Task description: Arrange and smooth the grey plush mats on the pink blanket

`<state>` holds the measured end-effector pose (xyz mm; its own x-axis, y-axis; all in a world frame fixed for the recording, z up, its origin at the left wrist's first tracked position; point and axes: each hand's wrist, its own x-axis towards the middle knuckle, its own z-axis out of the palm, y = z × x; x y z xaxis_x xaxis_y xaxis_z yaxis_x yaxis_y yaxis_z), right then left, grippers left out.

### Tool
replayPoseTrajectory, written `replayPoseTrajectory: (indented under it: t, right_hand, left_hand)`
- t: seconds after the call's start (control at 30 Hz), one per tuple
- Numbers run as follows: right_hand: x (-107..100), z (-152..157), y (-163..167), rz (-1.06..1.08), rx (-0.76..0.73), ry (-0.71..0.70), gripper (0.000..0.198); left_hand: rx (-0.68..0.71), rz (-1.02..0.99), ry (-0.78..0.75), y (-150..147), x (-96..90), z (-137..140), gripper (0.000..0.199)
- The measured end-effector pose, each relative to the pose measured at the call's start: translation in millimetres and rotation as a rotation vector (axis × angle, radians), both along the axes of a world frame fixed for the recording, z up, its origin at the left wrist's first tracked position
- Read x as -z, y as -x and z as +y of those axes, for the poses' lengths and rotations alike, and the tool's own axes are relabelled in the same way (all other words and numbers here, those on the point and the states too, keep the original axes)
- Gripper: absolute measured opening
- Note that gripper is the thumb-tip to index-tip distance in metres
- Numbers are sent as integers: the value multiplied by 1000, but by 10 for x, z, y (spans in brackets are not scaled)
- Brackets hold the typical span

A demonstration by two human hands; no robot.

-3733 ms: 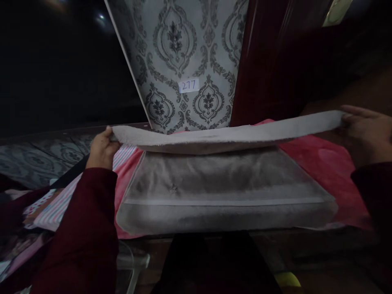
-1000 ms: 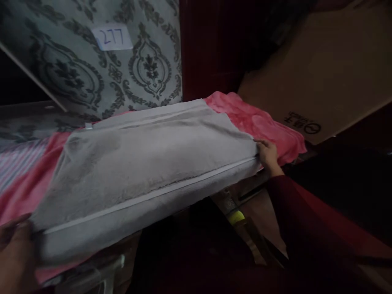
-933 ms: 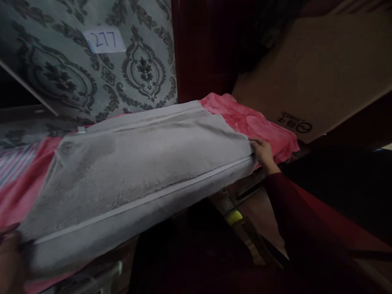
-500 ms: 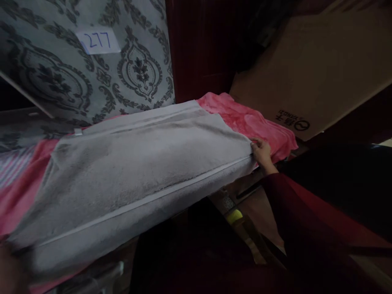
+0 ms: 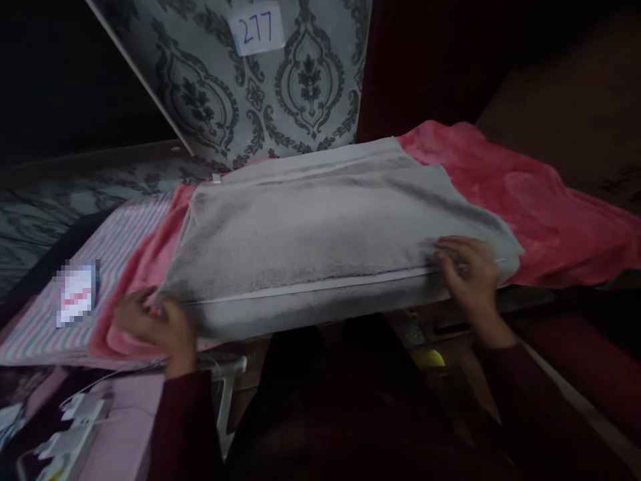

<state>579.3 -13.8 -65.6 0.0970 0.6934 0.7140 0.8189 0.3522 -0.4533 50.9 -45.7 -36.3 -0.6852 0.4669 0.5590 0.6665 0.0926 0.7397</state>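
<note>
A folded grey plush cloth (image 5: 310,227) with a pale strip along its front lies over a pink plush blanket (image 5: 501,180). My left hand (image 5: 160,327) is at the cloth's front left corner, with thumb and fingers closed on its edge. Over the front edge, near the right end, is my right hand (image 5: 471,277); its fingers are bent and apart from the thumb, slightly blurred. A small white tag (image 5: 216,178) sticks out at the cloth's back left corner.
Striped bedding (image 5: 125,230) extends on the left, with a blurred-out item (image 5: 77,294) on it. A patterned panel (image 5: 310,87) carries a paper (image 5: 258,28) marked 277. White power strips (image 5: 75,434) lie lower left. A cardboard box (image 5: 565,100) stands at the right.
The view has swung left. My right hand has left the cloth's right corner and moved inward along the front edge. My left hand is now fully in view at the left corner.
</note>
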Motion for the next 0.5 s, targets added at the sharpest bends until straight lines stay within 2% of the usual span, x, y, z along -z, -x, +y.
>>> replayPoseTrajectory:
  t: [0.03,0.13,0.2,0.27,0.33,0.5]
  right_hand:
    - [-15,-22,234,-17,-118,14,20]
    - [-25,5,789,-59,-366,54,22]
    - [27,67,975,-93,-447,88,26]
    - [117,122,1038,-128,-458,111,29]
    - [209,149,1041,-145,-432,111,30]
    - [304,146,1059,-89,-380,-11,26]
  left_hand:
    - [107,145,-10,-209,15,-19,17]
    - [613,408,82,-822,80,21,18]
    - [810,489,185,-1082,130,107,21]
    - [888,559,259,-1177,178,199,24]
    - [907,624,281,-1157,223,265,26]
    - [855,688,174,-1064,285,291,27]
